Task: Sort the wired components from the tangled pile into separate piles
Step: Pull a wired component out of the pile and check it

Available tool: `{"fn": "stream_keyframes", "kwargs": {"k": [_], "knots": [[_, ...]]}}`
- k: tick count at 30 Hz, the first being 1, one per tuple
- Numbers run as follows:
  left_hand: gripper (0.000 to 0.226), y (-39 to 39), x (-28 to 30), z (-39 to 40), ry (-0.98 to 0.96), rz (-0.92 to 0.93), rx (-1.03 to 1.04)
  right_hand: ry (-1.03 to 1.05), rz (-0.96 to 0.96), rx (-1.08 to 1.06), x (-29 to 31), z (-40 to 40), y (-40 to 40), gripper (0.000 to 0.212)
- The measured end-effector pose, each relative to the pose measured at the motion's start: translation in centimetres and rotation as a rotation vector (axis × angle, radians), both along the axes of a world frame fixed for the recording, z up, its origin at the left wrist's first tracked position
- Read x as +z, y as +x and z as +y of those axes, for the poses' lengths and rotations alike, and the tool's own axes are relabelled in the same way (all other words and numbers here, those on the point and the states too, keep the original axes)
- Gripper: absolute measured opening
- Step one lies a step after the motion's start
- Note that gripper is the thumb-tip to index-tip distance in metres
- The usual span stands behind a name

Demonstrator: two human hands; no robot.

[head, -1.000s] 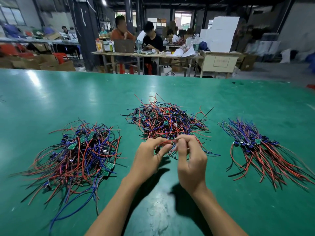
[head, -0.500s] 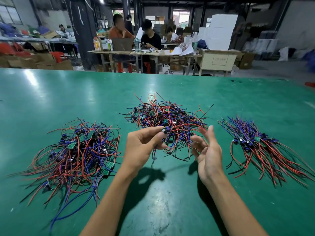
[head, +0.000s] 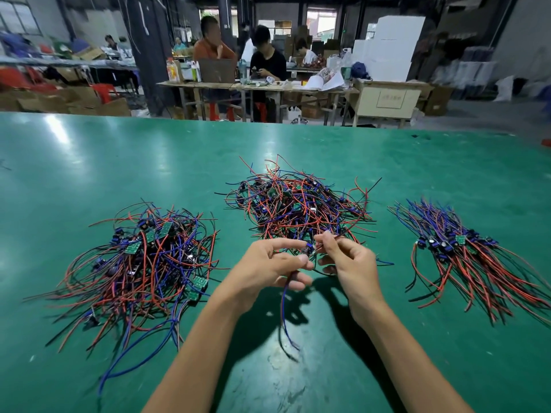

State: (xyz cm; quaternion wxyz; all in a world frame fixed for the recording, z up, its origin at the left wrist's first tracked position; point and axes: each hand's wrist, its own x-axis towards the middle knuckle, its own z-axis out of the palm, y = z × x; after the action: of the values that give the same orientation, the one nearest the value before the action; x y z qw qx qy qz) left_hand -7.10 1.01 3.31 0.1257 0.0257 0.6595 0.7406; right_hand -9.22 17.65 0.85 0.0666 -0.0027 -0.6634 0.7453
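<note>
You are mid-separation: your left hand (head: 269, 265) and right hand (head: 347, 260) pinch one wired component (head: 308, 252) together just in front of the tangled pile (head: 298, 204), and it likely needs freeing before placement on a sorted pile.

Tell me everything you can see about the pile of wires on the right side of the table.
The right pile lies on the green table, apart from both hands. Its thin red, blue and black wires are combed roughly parallel, fanning toward the near right. Small blue parts and a green board cluster across its middle. Nothing touches it but the table.
</note>
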Motion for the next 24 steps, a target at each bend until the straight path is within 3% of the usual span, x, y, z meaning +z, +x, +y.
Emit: {"fn": "stream_keyframes", "kwargs": {"k": [15,22,24], "knots": [[0.040,-0.1,-0.2,-1.7,-0.054,-0.003,-0.093,-0.186,-0.020,-0.066,0.4,1.1,-0.5,0.014],[0.037,0.0,0.1,0.0,0.075,-0.046,-0.148,-0.042,-0.004,0.233,0.4,0.8,0.1,0.025],[0.027,0.0,-0.2,0.4,0.060,-0.002,-0.130,0.033,0.043,0.185,0.2,0.5,0.1,0.021]]}}
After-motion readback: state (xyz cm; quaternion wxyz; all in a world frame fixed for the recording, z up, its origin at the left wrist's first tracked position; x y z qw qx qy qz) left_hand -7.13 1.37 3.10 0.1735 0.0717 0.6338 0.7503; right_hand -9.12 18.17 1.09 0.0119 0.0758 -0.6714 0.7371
